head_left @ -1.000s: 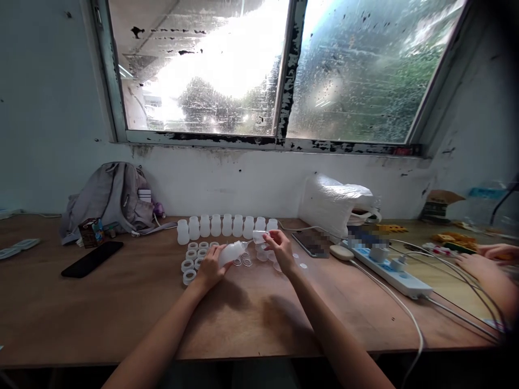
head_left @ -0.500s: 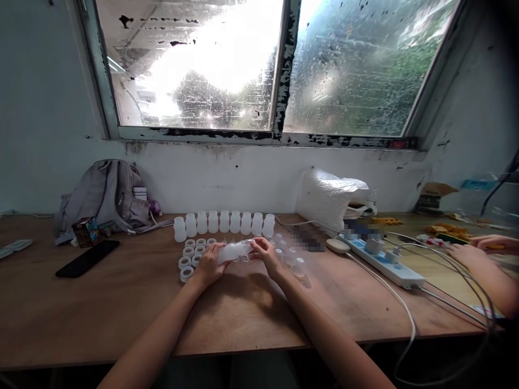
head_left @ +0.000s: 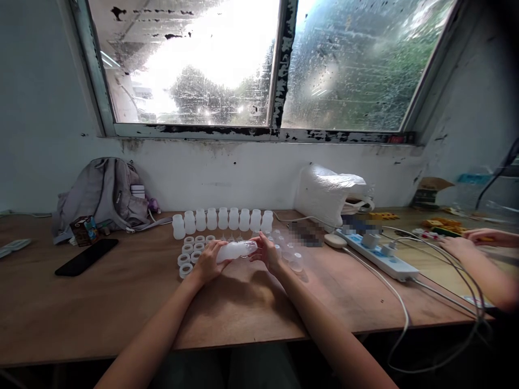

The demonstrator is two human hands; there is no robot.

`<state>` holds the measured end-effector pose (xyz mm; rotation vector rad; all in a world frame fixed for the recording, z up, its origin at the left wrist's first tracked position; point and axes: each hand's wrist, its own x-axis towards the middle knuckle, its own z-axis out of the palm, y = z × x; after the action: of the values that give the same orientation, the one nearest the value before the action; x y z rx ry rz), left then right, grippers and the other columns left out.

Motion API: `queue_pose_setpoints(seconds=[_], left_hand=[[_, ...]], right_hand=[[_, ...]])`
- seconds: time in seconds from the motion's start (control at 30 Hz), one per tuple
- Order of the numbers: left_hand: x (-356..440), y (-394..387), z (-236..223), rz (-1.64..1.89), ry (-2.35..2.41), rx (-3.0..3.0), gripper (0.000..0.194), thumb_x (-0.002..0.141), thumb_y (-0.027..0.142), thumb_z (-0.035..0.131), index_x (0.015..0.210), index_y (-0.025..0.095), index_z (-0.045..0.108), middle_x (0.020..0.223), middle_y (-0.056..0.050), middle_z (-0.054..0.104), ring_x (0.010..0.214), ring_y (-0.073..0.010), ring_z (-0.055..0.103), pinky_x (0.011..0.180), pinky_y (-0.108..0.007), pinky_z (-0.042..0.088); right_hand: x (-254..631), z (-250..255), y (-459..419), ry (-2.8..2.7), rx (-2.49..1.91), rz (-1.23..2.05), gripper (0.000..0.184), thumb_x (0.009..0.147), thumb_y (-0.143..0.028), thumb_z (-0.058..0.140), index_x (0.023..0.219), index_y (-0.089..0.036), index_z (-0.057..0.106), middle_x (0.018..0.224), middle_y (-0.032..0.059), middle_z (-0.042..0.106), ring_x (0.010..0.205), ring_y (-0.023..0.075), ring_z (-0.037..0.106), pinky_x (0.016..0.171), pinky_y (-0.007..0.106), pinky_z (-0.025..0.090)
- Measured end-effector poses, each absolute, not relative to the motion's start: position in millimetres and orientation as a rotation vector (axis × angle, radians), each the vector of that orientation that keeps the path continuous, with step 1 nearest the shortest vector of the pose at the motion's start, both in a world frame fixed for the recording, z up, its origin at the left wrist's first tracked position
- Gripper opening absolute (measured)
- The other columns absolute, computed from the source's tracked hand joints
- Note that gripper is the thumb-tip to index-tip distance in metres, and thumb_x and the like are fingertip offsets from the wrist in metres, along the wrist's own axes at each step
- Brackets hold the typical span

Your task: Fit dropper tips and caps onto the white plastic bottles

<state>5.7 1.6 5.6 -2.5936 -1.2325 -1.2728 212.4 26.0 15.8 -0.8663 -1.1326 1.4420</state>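
Observation:
A frosted white baby bottle [head_left: 232, 251] lies sideways in the air above the table, with my left hand [head_left: 210, 262] wrapped around its base end. On its right end sits a clear domed cap [head_left: 248, 248]. My right hand [head_left: 266, 253] has its thumb and fingers curled about the tip of that cap. Behind my hands, several similar frosted bottles [head_left: 223, 219] stand upright in a row. Several white collar rings [head_left: 185, 269] lie left of my left hand. To the right of my right hand are several clear caps [head_left: 296, 262], and small clear teats [head_left: 231, 237] show partly behind the bottle.
A black phone [head_left: 86, 257], a small brown carton [head_left: 84, 229] and a grey backpack [head_left: 109, 189] are at left. On the right lie a power strip [head_left: 381, 256] with trailing cables and a white bag [head_left: 320, 194]. Another person's hands [head_left: 462, 246] are at far right.
The clear cap now sits in line with the bottle's end, where before it looked tilted with a ring edge showing below. My right hand has shifted around the cap's tip. The view has moved slightly.

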Motion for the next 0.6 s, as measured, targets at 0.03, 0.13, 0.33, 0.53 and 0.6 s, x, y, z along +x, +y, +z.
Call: queue_pose_setpoints(seconds=[0.03, 0.13, 0.33, 0.53, 0.6], left_hand=[[6, 0, 6, -1.267, -1.206, -2.63, 0.041, 0.071, 0.031, 0.056, 0.109, 0.021, 0.044, 0.104, -0.006, 0.048, 0.098, -0.0204, 0.047, 0.086, -0.035, 0.04], [9, -3, 7, -1.252, -1.141, -2.717, 0.043, 0.071, 0.033, 0.056, 0.111, 0.023, 0.045, 0.106, -0.006, 0.047, 0.098, -0.019, 0.047, 0.086, -0.032, 0.042], [10, -7, 9, -1.221, -1.078, -2.776, 0.046, 0.069, 0.033, 0.059, 0.112, 0.025, 0.046, 0.107, -0.005, 0.045, 0.1, -0.0188, 0.047, 0.087, -0.031, 0.042], [10, -7, 9, -1.19, -1.04, -2.784, 0.047, 0.068, 0.033, 0.059, 0.112, 0.024, 0.047, 0.104, -0.006, 0.046, 0.097, -0.0185, 0.047, 0.085, -0.031, 0.043], [10, -8, 9, -1.185, -1.031, -2.785, 0.047, 0.068, 0.034, 0.06, 0.112, 0.024, 0.047, 0.101, -0.006, 0.047, 0.094, -0.0183, 0.048, 0.083, -0.031, 0.043]], right_hand=[[214, 17, 25, -1.115, -0.876, 1.501, 0.042, 0.073, -0.054, 0.041, 0.073, -0.014, 0.055, 0.065, 0.0046, 0.056, 0.05, 0.0141, 0.054, 0.04, 0.027, 0.046], [215, 19, 23, -1.125, -0.86, 1.621, 0.046, 0.074, -0.055, 0.038, 0.07, -0.014, 0.057, 0.065, 0.0048, 0.055, 0.055, 0.0149, 0.053, 0.041, 0.027, 0.045], [211, 19, 17, -1.149, -0.852, 1.732, 0.049, 0.073, -0.058, 0.038, 0.066, -0.014, 0.058, 0.06, 0.004, 0.055, 0.052, 0.0115, 0.049, 0.047, 0.022, 0.04], [208, 19, 15, -1.136, -0.809, 1.745, 0.048, 0.072, -0.058, 0.04, 0.057, -0.015, 0.054, 0.051, 0.0005, 0.049, 0.044, 0.0098, 0.045, 0.042, 0.021, 0.033], [208, 17, 15, -1.137, -0.764, 1.757, 0.045, 0.072, -0.056, 0.041, 0.057, -0.015, 0.053, 0.051, -0.0001, 0.049, 0.045, 0.0103, 0.046, 0.042, 0.021, 0.034]])
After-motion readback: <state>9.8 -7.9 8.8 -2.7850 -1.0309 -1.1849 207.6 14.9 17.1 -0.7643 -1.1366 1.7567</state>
